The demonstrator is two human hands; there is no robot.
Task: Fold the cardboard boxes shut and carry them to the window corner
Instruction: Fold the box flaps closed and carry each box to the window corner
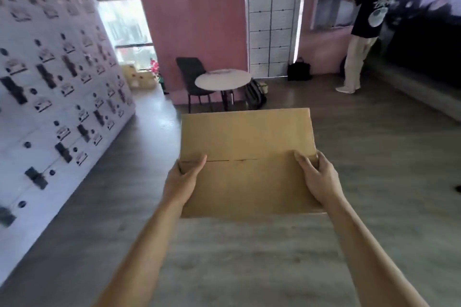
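**Both hands hold the closed box**

Your left hand (185, 177) grips the left edge of the box (248, 157). The thumb lies on top and the other fingers curl under the side. Your right hand (315, 173) grips the right edge the same way. The box is up in the air in front of you, above the floor (224, 257). Its top flaps are folded down, and a thin seam runs across the top between your thumbs.

Past the box stands a round white surface (222, 79) with a dark chair (193, 77) just behind it. A backpack (255, 93) leans by the pink wall (199, 20). More boxes (141, 77) sit in the far corner by the window (124, 20), next to red flowers (155, 65). A white wall with dark marks (50, 77) runs along your left. On the right, a person (366, 22) in a dark shirt stands facing the wall.
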